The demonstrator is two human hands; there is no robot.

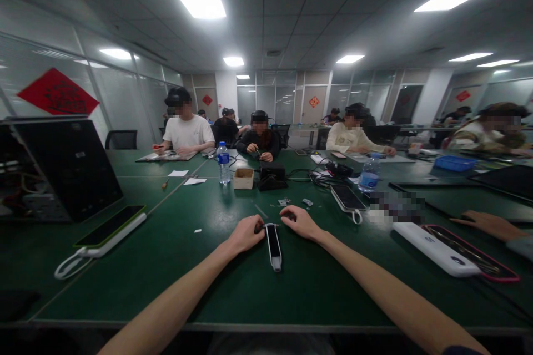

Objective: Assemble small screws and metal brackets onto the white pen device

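A slim black-and-white device, like a small remote, lies lengthwise on the green table in front of me. My left hand rests curled at its far left end, fingertips touching it. My right hand is curled at its far right end, fingers bent down onto the table beside it. Small metal parts lie just beyond my hands.
A phone on a white power bank lies left; an open laptop stands behind it. Another phone, a white power bank, a water bottle, a small box and a black stand lie ahead. Another person's hand rests at right. Several people sit across.
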